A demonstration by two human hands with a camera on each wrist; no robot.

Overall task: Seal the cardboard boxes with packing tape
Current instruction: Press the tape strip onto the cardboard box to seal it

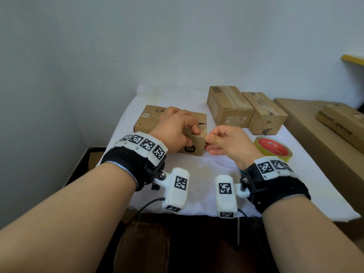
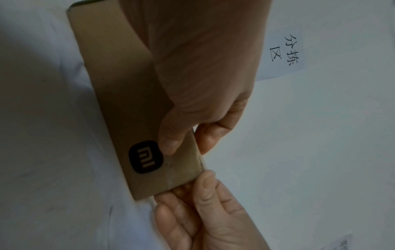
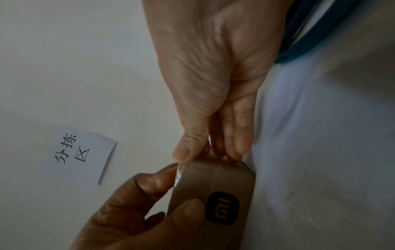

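Observation:
A small brown box with a black MI logo (image 1: 153, 117) (image 2: 119, 101) (image 3: 213, 179) lies on the white cloth at the centre left. My left hand (image 1: 189, 134) (image 2: 181, 140) (image 3: 166, 191) lies over its top and grips its near right corner, thumb on the front face. My right hand (image 1: 207, 143) (image 3: 205, 152) (image 2: 192, 194) meets that corner from the right and pinches the end of a clear tape strip (image 3: 178, 174) running along the box's edge. A roll of packing tape (image 1: 272, 147) with a red core lies flat on the cloth to the right of my right hand.
Two taller brown boxes (image 1: 228, 107) (image 1: 264, 113) stand side by side at the back right. A big carton (image 1: 315, 138) borders the table's right side. A paper label (image 2: 282, 50) (image 3: 79, 152) hangs on the wall behind. The white cloth (image 1: 206, 170) ends near my wrists.

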